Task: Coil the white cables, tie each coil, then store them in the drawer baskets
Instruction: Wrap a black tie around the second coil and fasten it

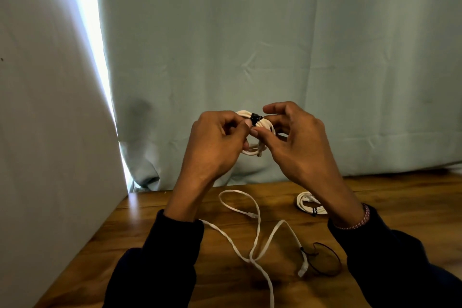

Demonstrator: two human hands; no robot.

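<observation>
I hold a coiled white cable (265, 124) up above the table, in front of the curtain. A black tie (255, 117) wraps the top of the coil. My left hand (217, 142) pinches the coil beside the tie. My right hand (295, 140) pinches it from the other side, thumb and fingers curled round the loops. A loose white cable (257, 227) sprawls uncoiled on the wooden table (140, 240) below my hands. A second coiled cable (306, 204), tied with a black band, lies at the right behind my right wrist.
A thin dark elastic loop (325, 259) lies on the table by the loose cable's end. A pale green curtain (275, 57) hangs behind the table. A white panel (50, 132) stands at the left edge. No drawer or basket is in view.
</observation>
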